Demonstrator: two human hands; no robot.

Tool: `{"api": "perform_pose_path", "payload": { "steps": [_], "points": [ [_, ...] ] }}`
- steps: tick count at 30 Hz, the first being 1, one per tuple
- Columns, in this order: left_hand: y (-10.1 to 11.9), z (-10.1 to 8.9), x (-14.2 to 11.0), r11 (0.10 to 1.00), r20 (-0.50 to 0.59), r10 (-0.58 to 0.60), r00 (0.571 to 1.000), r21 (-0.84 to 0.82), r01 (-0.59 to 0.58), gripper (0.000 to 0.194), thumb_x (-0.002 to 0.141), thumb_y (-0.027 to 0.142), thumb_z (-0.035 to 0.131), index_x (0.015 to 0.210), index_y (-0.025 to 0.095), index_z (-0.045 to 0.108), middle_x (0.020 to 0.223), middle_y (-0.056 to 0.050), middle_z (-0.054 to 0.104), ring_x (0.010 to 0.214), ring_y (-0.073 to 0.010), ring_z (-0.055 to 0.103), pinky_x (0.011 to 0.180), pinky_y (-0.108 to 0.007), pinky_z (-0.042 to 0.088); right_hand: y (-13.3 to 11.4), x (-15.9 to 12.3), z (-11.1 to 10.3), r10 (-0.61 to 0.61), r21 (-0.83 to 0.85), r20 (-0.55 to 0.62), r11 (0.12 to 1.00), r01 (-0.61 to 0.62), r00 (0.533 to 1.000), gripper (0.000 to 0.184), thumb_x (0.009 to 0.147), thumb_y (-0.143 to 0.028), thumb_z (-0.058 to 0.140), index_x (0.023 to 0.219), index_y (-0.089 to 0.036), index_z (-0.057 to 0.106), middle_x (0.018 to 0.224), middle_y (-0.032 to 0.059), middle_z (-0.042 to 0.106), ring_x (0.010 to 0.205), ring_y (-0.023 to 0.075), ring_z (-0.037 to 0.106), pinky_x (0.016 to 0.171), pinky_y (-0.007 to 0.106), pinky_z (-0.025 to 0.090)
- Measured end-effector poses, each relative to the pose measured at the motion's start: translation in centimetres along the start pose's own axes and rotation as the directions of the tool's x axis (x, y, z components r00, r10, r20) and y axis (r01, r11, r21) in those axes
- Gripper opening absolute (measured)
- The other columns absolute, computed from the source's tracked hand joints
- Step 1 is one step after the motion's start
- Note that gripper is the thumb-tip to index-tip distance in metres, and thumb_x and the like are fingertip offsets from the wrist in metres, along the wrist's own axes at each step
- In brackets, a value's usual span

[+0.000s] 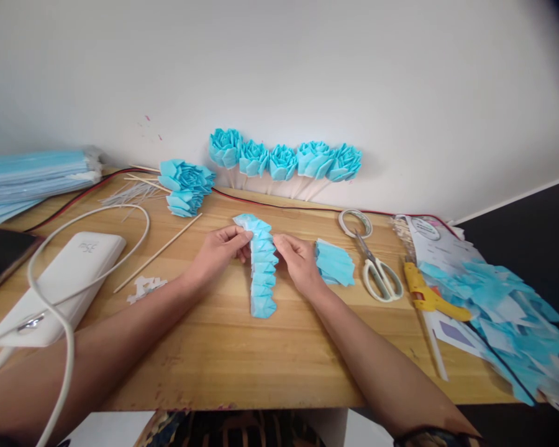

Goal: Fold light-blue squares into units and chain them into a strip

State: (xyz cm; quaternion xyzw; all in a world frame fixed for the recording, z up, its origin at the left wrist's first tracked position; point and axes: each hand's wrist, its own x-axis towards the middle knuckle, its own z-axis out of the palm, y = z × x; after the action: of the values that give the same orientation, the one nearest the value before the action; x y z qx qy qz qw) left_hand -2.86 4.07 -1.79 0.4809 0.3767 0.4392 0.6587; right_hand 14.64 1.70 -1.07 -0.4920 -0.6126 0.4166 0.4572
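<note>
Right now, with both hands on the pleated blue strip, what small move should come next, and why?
Probably slide the right hand down the pleated strip, pressing each fold, while the left hand steadies the top: both hands grip only its upper part, and the lower folds, jagged along the right edge, are untouched.

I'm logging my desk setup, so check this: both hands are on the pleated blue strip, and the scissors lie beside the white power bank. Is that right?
Not quite: the scissors aren't beside the white power bank. The head view shows them between the small blue stack and the yellow glue gun. The left hand and right hand are indeed on the pleated blue strip.
</note>
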Motion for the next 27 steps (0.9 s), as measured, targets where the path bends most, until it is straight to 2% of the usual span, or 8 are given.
{"api": "perform_pose_path", "payload": {
  "steps": [3,9,15,20,23,27],
  "points": [
    [-0.07,-0.03,0.02,1.000,0.008,0.001,1.000,-0.005,-0.001,0.028,0.080,0.039,0.064,0.071,0.014,0.060,0.062,-0.001,0.060,0.056,-0.0107,0.055,0.057,-0.024,0.044,0.27,-0.02,0.08,0.040,0.041,0.026,0.998,-0.041,0.999,0.031,0.084,-0.043,0.056,0.066,-0.018,0.055,0.061,-0.0031,0.047,0.058,0.0102,0.042,0.054,0.023,0.035],
    [0.14,0.19,-0.06,0.998,0.046,-0.026,0.999,0.050,0.024,0.041,0.085,0.051,0.053,0.068,0.013,0.059,0.061,-0.003,0.060,0.056,-0.0131,0.057,0.054,-0.025,0.044,0.69,0.04,0.23,0.057,0.048,-0.038,0.997,-0.055,0.998,0.028,0.081,-0.043,0.060,0.069,-0.017,0.059,0.061,-0.0029,0.050,0.057,0.0103,0.044,0.053,0.022,0.037],
    [0.52,0.31,-0.13,0.980,0.051,-0.036,0.998,0.198,0.025,0.030,0.076,0.042,0.066,0.064,0.014,0.061,0.057,0.000,0.059,0.052,-0.0110,0.054,0.055,-0.024,0.043,0.36,0.08,0.19,0.018,0.027,-0.075,1.000,-0.016,0.997,0.028,0.082,-0.041,0.059,0.067,-0.018,0.057,0.060,-0.0030,0.049,0.057,0.0105,0.043,0.054,0.022,0.037],
    [0.41,0.32,-0.07,0.983,0.035,-0.026,0.999,0.181,0.020,0.027,0.074,0.038,0.067,0.062,0.015,0.060,0.055,0.001,0.059,0.051,-0.0096,0.052,0.055,-0.023,0.042,0.48,0.06,0.12,0.016,0.014,-0.081,1.000,-0.015,0.997,0.030,0.084,-0.043,0.055,0.067,-0.018,0.056,0.061,-0.0027,0.048,0.058,0.0107,0.044,0.054,0.022,0.037],
    [0.23,0.23,0.03,0.993,0.011,-0.028,1.000,0.112,0.026,0.025,0.074,0.037,0.067,0.066,0.015,0.062,0.057,0.001,0.059,0.052,-0.0099,0.053,0.055,-0.023,0.043,0.40,0.05,0.02,0.019,0.010,-0.095,1.000,-0.018,0.995,0.036,0.087,-0.045,0.051,0.062,-0.019,0.050,0.059,-0.0027,0.047,0.057,0.0111,0.044,0.055,0.023,0.037],
    [0.01,0.09,0.13,1.000,-0.039,-0.026,0.999,0.012,0.026,0.023,0.075,0.037,0.067,0.070,0.014,0.062,0.058,0.000,0.059,0.053,-0.0103,0.053,0.056,-0.023,0.043,0.14,-0.02,-0.04,0.007,0.016,-0.025,1.000,-0.007,1.000,0.039,0.089,-0.045,0.048,0.060,-0.018,0.048,0.060,-0.0021,0.047,0.058,0.0113,0.044,0.056,0.023,0.037]
  ]
}}
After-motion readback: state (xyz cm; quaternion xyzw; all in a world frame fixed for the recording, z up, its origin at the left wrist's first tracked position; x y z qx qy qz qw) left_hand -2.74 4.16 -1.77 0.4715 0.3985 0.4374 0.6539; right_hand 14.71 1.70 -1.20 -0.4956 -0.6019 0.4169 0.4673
